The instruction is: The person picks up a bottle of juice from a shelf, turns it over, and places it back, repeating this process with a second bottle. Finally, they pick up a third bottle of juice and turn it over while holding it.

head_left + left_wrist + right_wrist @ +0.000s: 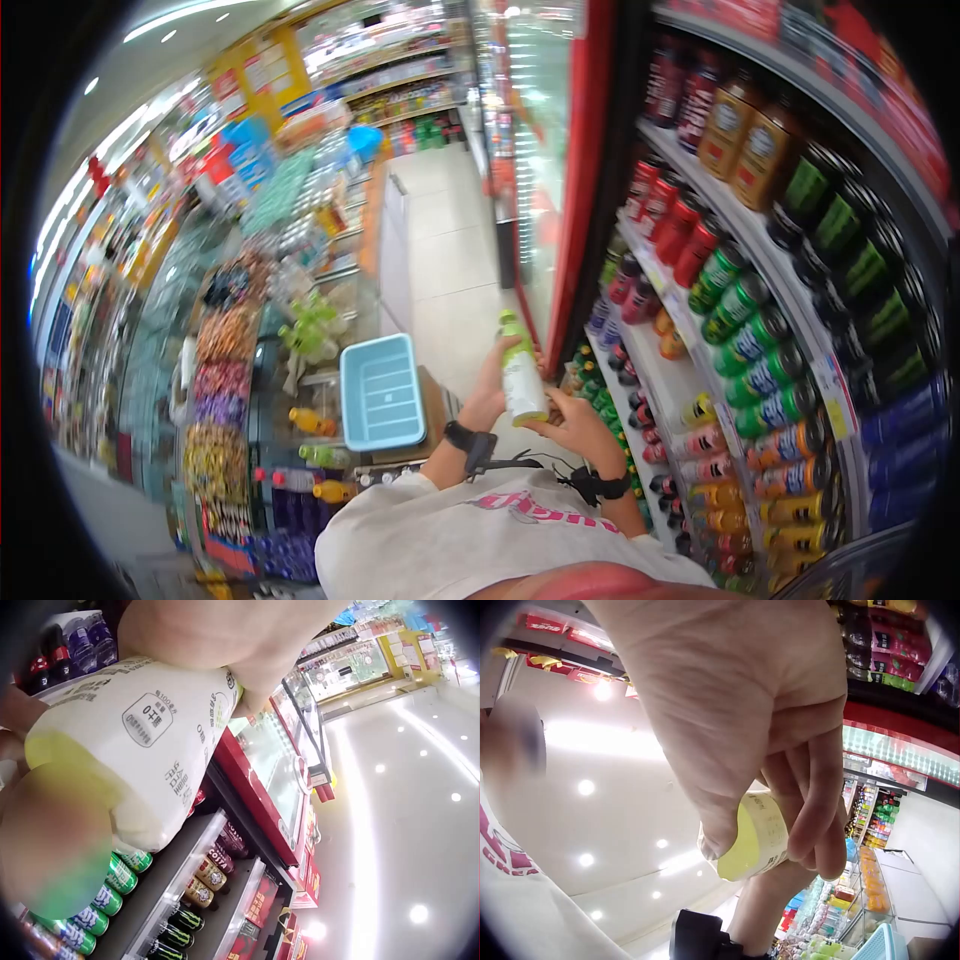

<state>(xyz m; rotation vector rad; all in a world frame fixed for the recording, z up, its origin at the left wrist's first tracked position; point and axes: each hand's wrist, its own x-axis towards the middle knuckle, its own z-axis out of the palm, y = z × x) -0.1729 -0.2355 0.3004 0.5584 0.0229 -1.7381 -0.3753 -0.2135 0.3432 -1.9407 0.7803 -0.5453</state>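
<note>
I hold a white bottle [522, 375] with a green cap upright in front of an open drinks cooler. My left hand [495, 375] grips its side from the left. My right hand [573, 422] holds its lower end from the right. In the left wrist view the bottle [135, 742] fills the frame with printed label text, my left hand [225, 634] curled over it. In the right wrist view my right hand [742, 727] pinches the yellow-green base of the bottle [756, 836] between thumb and fingers.
Cooler shelves [700, 330] on the right carry rows of green cans, red and dark bottles. The cooler's red-framed glass door [575, 160] stands open ahead. A light blue basket [381, 392] sits at my left. Snack racks [225, 370] line the aisle's left side.
</note>
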